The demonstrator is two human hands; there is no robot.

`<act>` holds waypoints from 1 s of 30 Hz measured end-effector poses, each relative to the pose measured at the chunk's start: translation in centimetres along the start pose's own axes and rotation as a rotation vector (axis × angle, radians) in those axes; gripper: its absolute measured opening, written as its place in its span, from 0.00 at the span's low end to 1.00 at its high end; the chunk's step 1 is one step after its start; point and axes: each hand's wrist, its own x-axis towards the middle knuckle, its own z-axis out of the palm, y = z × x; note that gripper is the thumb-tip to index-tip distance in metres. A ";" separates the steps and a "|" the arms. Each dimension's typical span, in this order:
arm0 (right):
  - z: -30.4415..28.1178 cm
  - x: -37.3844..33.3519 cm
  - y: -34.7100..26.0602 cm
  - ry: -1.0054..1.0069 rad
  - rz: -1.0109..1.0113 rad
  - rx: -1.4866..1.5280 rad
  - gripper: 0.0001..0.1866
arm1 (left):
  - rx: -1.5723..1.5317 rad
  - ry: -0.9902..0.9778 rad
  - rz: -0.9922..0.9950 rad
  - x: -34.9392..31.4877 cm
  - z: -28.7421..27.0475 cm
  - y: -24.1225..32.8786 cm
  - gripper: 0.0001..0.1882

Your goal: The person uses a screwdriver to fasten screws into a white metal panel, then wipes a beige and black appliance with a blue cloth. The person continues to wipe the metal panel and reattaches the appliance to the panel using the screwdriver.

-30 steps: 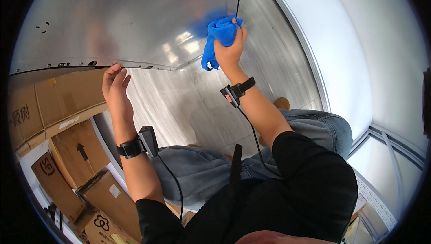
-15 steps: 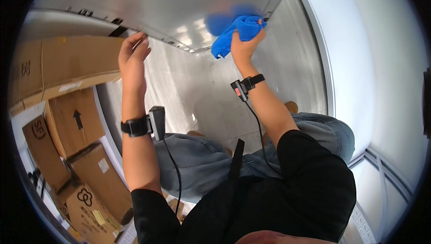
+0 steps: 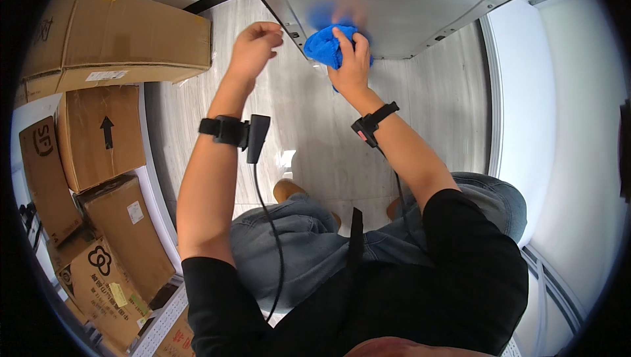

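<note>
The person's right hand [image 3: 353,68] is clamping a bunched blue cloth [image 3: 322,45], which is lying against the lower left corner of a shiny metal panel [image 3: 407,2]. The left hand [image 3: 255,51] is hovering just beside the panel's left edge with fingers loosely curled; whether the fingertips are touching or pinching that edge cannot be told. For good work here, the right palm should probably be spreading the cloth flatter, since a bunched wad is likely pressing unevenly, and the fingers should be staying behind the fabric near the slotted rim, where cloth could snag. The left hand would best be steadying the edge lightly, keeping clear of the cloth's path. Off to the left, cardboard boxes are carrying dark print: a large carton [image 3: 138,35] is showing a white label [image 3: 106,75] too small to read, another is bearing a black arrow [image 3: 107,132], a narrow one a black logo [image 3: 43,140], and a lower one a looped black emblem [image 3: 100,260] above printed characters.
</note>
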 end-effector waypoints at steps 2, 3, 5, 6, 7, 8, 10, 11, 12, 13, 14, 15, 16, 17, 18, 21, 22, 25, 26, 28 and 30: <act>-0.2 0.0 0.7 -0.084 -0.101 -0.036 0.40 | 0.022 -0.045 -0.047 0.8 0.6 -1.8 0.11; -0.3 0.1 1.1 -0.126 -0.152 -0.053 0.39 | 0.043 -0.066 -0.078 1.1 0.7 -2.4 0.11; -0.7 -0.4 1.9 -0.194 -0.192 -0.148 0.41 | 0.018 -0.076 -0.167 1.1 1.1 -3.2 0.13; -0.9 -0.5 2.3 -0.230 -0.195 -0.161 0.40 | -0.010 -0.095 -0.199 1.2 1.2 -3.8 0.14; -0.9 -0.6 2.4 -0.264 -0.197 -0.170 0.40 | -0.034 -0.111 -0.232 1.5 1.2 -4.3 0.15; -1.0 -0.9 2.4 -0.309 -0.177 -0.201 0.39 | -0.059 -0.127 -0.264 1.8 1.2 -4.8 0.16; -0.6 -1.0 2.2 -0.355 -0.177 -0.152 0.38 | -0.059 -0.118 -0.289 2.4 1.1 -5.6 0.17; -0.4 -1.0 2.0 -0.377 -0.174 -0.128 0.38 | -0.057 -0.116 -0.302 2.6 1.2 -5.9 0.18; 0.1 -1.1 1.6 -0.375 -0.202 -0.105 0.38 | -0.064 -0.113 -0.317 3.0 1.0 -6.4 0.19; 0.8 -1.1 1.0 -0.372 -0.224 -0.087 0.38 | -0.066 -0.114 -0.316 3.3 1.0 -6.7 0.20; 1.4 -0.9 0.4 -0.367 -0.250 -0.068 0.38 | -0.068 -0.112 -0.311 3.4 1.0 -6.8 0.20; 1.8 -0.8 -0.1 -0.359 -0.228 -0.055 0.37 | -0.070 -0.111 -0.306 3.6 1.1 -6.9 0.20; 2.2 -0.7 -0.7 -0.349 -0.205 -0.039 0.37 | -0.095 -0.102 -0.315 3.1 1.4 -6.1 0.21; 2.5 -0.7 -1.0 -0.340 -0.182 -0.023 0.37 | -0.099 -0.086 -0.303 3.3 1.4 -6.4 0.20; 2.8 -0.9 -1.0 -0.349 -0.175 -0.047 0.36 | -0.104 -0.069 -0.291 3.6 1.4 -6.9 0.19; 3.0 -1.0 -1.0 -0.362 -0.170 -0.038 0.36 | -0.101 -0.039 -0.280 3.5 1.1 -7.4 0.19; 3.0 -1.1 -0.8 -0.362 -0.178 -0.049 0.35 | -0.097 -0.040 -0.280 3.4 1.1 -7.3 0.19; 2.9 -1.3 -0.1 -0.363 -0.181 -0.060 0.34 | -0.050 -0.092 -0.305 3.3 1.2 -7.0 0.22; 2.8 -1.4 0.1 -0.365 -0.171 -0.051 0.35 | -0.039 -0.096 -0.304 3.3 1.2 -7.3 0.22; 2.4 -1.7 0.7 -0.357 -0.089 -0.047 0.36 | -0.018 -0.118 -0.301 3.6 1.2 -8.0 0.22; 1.9 -2.4 1.4 -0.336 0.056 -0.056 0.35 | 0.003 -0.125 -0.306 3.7 1.4 -8.2 0.23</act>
